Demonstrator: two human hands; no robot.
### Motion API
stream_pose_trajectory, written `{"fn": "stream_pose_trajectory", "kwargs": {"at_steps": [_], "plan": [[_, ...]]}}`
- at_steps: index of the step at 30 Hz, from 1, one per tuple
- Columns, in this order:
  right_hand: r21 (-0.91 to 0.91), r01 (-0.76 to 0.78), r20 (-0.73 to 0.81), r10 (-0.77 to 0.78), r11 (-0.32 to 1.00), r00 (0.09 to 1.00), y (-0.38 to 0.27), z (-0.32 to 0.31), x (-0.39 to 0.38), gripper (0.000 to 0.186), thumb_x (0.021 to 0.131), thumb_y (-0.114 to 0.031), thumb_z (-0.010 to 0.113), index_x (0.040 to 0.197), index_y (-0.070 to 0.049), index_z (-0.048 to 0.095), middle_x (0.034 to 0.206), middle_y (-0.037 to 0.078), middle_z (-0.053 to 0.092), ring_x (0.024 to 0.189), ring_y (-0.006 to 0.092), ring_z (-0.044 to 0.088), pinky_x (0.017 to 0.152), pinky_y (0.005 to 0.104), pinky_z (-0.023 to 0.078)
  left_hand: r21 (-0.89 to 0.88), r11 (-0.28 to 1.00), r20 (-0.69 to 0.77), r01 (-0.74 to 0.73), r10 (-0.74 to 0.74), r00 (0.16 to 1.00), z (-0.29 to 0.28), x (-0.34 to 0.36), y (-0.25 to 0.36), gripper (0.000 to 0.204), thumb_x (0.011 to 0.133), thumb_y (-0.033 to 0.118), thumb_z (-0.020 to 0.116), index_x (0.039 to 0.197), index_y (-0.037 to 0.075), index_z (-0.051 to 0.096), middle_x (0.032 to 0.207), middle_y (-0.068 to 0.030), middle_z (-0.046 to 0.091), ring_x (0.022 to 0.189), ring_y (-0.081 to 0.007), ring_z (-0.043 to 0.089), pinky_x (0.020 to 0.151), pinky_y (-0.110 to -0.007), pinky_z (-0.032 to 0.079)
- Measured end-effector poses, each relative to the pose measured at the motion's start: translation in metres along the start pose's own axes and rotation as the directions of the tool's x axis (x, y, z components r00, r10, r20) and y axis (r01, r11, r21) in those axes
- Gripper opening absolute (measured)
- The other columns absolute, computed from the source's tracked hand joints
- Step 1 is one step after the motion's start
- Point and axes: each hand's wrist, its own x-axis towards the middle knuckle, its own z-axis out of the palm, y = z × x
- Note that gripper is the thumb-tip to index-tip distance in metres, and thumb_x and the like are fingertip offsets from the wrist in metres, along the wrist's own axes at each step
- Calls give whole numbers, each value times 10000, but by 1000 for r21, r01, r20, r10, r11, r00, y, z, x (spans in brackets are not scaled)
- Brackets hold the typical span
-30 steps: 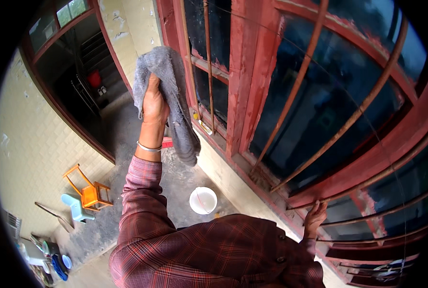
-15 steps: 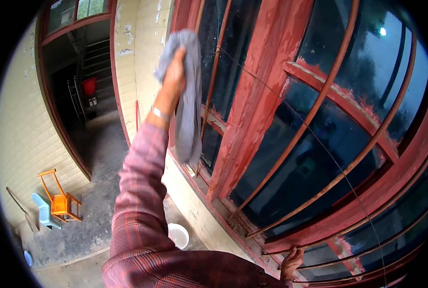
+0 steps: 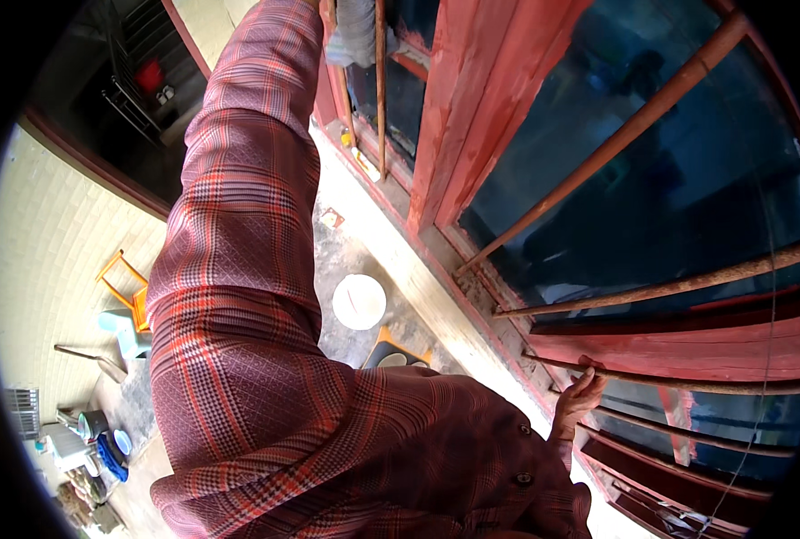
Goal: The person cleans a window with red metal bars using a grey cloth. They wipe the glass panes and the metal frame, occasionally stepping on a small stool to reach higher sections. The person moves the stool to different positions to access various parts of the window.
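A grey cloth (image 3: 355,34) hangs at the top edge, against the barred window beside the red frame. My left arm, in a plaid sleeve (image 3: 238,193), stretches up to it. Only a sliver of wrist shows there; the fingers are beyond the picture, though the cloth stays held up at the arm's end. At lower right, my right hand (image 3: 580,400) is hooked round a rusty window bar (image 3: 669,377), fingertips showing over it. Dark glass (image 3: 615,225) lies behind the bars, set in a red wooden frame (image 3: 472,117) with worn paint.
Below are a round white bucket (image 3: 360,302) and a yellow-edged stool (image 3: 395,349). At left stand an orange chair (image 3: 135,296), a light blue chair (image 3: 123,332) and a long-handled tool (image 3: 81,353). A thin wire (image 3: 768,359) crosses the bars. A dark doorway with stairs opens at upper left.
The view has tilted downward and shifted. My left hand and the cloth have gone from before the wall to the top edge, by the window. The right hand stays at the bar.
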Motion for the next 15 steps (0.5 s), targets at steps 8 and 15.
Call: {"fn": "stream_pose_trajectory", "kwargs": {"at_steps": [8,15], "plan": [[-43,-1,41,3,999,999,11,-4,0,226,955,-213,416,1036,-36,531,920,72,618,757,150,591,550,231,461,41,999,-31,-36,37,999,-2,-14,9,284,908,177,473,1118,-3,538,1087,-152,604,976,-262,580,882,-374,443],[-34,80,36,-79,996,996,14,-6,1,257,958,-255,424,1014,-31,537,884,80,614,729,175,587,551,257,454,52,995,-38,-84,87,996,-11,-22,36,280,904,175,476,1106,-7,543,1076,-156,603,967,-262,578,871,-370,444]]}}
